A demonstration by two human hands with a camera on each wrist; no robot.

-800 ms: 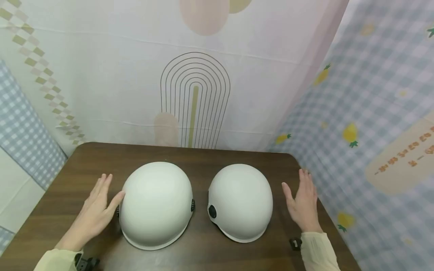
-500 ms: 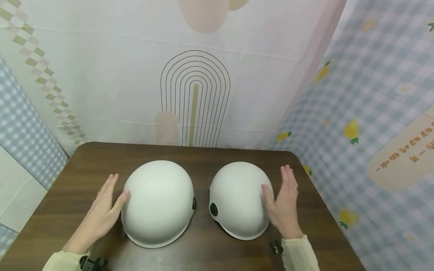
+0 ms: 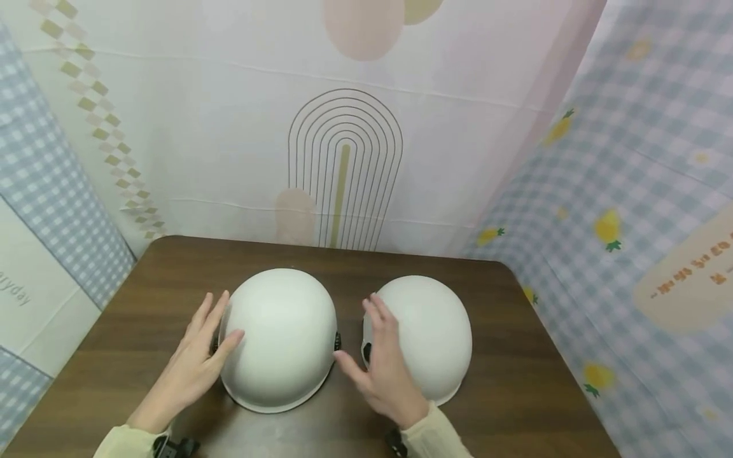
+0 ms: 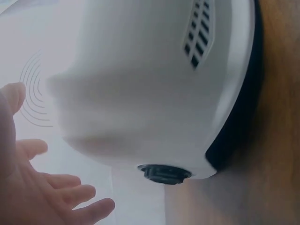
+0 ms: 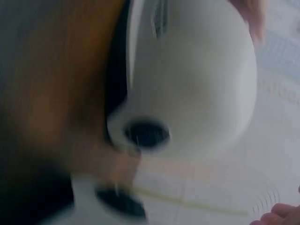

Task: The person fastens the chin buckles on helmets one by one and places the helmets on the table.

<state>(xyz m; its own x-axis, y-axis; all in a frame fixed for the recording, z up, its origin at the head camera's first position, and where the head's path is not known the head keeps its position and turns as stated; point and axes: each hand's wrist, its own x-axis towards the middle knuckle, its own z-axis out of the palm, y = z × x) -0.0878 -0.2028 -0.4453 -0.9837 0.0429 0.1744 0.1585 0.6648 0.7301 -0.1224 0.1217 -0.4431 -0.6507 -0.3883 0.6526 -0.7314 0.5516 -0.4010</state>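
1. Head view: has swung the right hand (image 3: 385, 369) leftward across the smaller white helmet (image 3: 438, 337), from beyond its right side to lower centre of the frame, now hiding part of its left edge.
2. Head view: has also brought the left hand (image 3: 193, 364) slightly further over the left edge of the larger white helmet (image 3: 283, 337), left of centre in the frame. Shows both helmets dome-up on the wooden table (image 3: 532, 407).
3. Head view: has the fingers of both hands extended, gripping nothing. Cannot tell contact from overlap alone.
4. Left wrist view: shows spread fingers (image 4: 75, 194) at lower left, seemingly off the shell, with a black side knob (image 4: 164, 174) at lower centre.
5. Right wrist view: shows, blurred, the larger white helmet at centre and part of the other at lower left. Catches only a few fingertips (image 5: 283, 216) at lower right, too little to judge a grip there.
6. Probably puts attention on the larger white helmet, now flanked by both hands; looks like approach, with nothing held yet.
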